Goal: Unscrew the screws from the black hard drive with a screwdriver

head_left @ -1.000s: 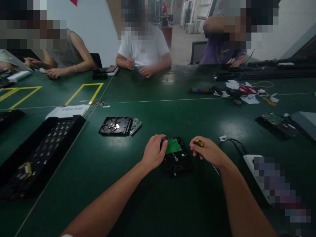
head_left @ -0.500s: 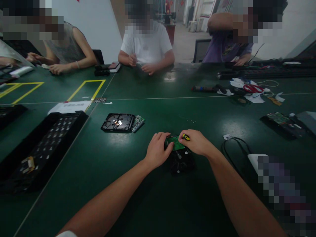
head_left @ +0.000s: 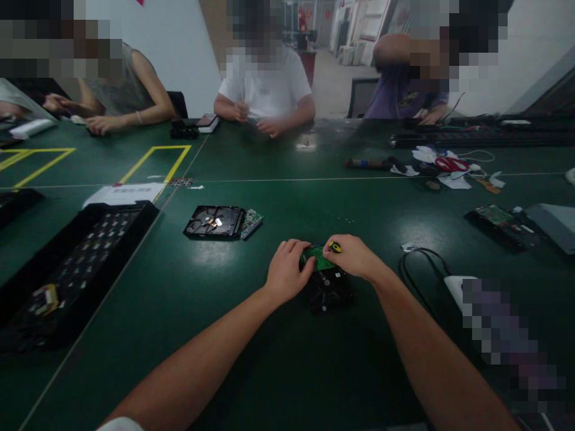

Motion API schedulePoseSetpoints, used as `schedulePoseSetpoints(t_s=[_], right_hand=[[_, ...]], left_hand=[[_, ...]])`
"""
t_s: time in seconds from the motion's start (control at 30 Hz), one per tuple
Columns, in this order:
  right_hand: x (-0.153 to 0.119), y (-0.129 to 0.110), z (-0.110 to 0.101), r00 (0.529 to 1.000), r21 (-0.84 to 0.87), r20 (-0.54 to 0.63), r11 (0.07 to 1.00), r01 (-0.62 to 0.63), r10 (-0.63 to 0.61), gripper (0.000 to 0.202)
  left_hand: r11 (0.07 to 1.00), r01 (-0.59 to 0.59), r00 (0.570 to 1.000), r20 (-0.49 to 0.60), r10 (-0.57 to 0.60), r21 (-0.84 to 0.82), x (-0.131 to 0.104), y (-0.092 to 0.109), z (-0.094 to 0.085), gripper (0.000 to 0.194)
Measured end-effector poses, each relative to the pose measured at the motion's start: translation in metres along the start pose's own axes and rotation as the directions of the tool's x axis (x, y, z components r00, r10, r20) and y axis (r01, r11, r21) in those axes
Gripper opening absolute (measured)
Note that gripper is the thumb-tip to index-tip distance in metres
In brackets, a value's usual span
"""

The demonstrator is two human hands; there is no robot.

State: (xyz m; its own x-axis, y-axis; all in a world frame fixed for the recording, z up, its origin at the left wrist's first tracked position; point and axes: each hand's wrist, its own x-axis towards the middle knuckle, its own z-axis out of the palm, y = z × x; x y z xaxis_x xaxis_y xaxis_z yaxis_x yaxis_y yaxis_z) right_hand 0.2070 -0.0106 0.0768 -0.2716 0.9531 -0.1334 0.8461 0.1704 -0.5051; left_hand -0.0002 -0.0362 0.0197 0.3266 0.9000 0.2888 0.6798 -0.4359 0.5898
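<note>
A black hard drive (head_left: pixel 331 293) lies in front of me, with a green circuit board (head_left: pixel 320 261) on its far half. My left hand (head_left: pixel 290 269) grips the drive's left side, the thumb reaching over beside the board. In my right hand (head_left: pixel 353 257), closed over the board's right part, is a small screwdriver (head_left: pixel 335 246) with a yellow and black handle; its tip is hidden by the fingers. Left of my hands sit a second hard drive (head_left: pixel 214 222) and a loose circuit board (head_left: pixel 252 224) touching or close to its right edge.
A long black tray (head_left: pixel 112 251) with small parts stands at the left. To the right are another drive with a board (head_left: pixel 498 224), a cable (head_left: pixel 422 248) and a partly blurred white device (head_left: pixel 456 287). Several people sit across the green table (head_left: pixel 251 371). Tiny bits (head_left: pixel 345 221) lie beyond my hands.
The view has shifted slightly, so things on the right appear a little further left. Both hands keep nearly the same position and grip.
</note>
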Motion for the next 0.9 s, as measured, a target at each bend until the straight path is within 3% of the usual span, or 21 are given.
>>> schedulePoseSetpoints(t_s=[0.33,0.57,0.77,0.83,0.9], right_hand=[[-0.001,0.000,-0.006,1.000,0.043,-0.003,0.999,-0.020,0.020,0.008],[-0.018,0.011,-0.017,0.983,0.165,-0.132,0.981,-0.105,0.128,0.013],[-0.038,0.033,-0.004,0.931,0.412,-0.160,0.879,-0.239,0.328,0.034],[-0.045,0.040,-0.004,0.925,0.503,-0.168,0.837,-0.216,0.340,0.038],[-0.052,0.045,-0.009,0.913,0.543,-0.250,0.827,-0.143,0.322,0.039]], left_hand=[[1.000,0.000,1.000,-0.005,0.000,-0.001,0.000,0.000,0.000,0.031],[1.000,-0.005,1.000,-0.012,0.005,0.002,-0.001,0.001,0.000,0.032],[1.000,0.003,1.000,0.030,-0.004,0.003,0.001,0.000,-0.003,0.037],[1.000,0.005,0.999,0.052,-0.005,-0.005,0.000,-0.001,-0.007,0.037],[1.000,0.003,0.997,0.075,-0.002,-0.009,-0.002,-0.002,-0.014,0.038]])
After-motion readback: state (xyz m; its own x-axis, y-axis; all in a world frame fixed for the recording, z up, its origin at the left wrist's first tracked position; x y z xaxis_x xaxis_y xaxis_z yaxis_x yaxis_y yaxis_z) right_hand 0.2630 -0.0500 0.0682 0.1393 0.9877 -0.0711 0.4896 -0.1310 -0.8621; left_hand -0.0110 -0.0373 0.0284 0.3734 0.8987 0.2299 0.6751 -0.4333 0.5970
